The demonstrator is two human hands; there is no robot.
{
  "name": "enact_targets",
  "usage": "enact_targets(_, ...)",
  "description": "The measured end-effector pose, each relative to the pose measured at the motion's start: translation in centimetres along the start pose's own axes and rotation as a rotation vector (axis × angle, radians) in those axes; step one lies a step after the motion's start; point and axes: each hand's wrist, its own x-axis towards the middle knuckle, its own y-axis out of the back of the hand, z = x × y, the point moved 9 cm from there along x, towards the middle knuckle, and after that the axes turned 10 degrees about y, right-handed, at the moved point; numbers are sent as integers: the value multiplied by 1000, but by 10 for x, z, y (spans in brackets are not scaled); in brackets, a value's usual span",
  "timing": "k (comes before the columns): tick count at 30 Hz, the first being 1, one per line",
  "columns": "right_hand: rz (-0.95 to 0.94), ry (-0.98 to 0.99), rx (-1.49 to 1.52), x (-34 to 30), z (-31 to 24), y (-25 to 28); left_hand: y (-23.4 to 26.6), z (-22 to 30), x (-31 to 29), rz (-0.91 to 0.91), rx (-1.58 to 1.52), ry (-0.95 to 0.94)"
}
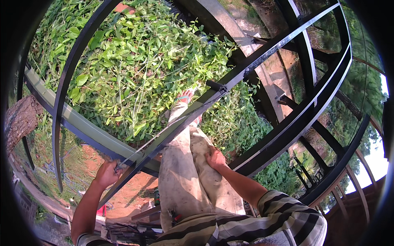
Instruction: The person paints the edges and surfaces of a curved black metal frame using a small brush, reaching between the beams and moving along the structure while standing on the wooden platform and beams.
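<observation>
A thin pale cord (158,134) runs taut along a dark metal beam (262,55), from my left hand up to a stub on the beam near the middle. My left hand (107,174) is closed at the cord's lower end, beside the crossing of this beam and a green-topped beam (94,129). A small greyish piece shows at its fingertips, too small to name. My right hand (214,159) rests on the knee of my stained light trousers (180,176), holding nothing. My sandalled foot (185,96) is further ahead, beside the sloping beam and over the leaves.
Dense green leaves (139,69) spread below the frame. Black curved-looking bars (67,82) cross at left, and more beams and a railing (336,176) lie at right. A concrete ledge (262,78) runs beyond. A tree trunk (22,119) stands at far left. Reddish soil (131,188) shows far below.
</observation>
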Motion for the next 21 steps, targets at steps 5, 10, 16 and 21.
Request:
enact_targets(5,-10,-22,6,2,2,1,-21,-44,-57,-39,-24,57)
enact_targets(10,104,45,35,-3,-5,20,31,82,31,69,91,36)
enact_targets(16,210,50,79,-7,23,23,26,191,-3,375,123,-182)
enact_targets(21,301,83,126,-18,33,16,-52,137,-93,286,185,95)
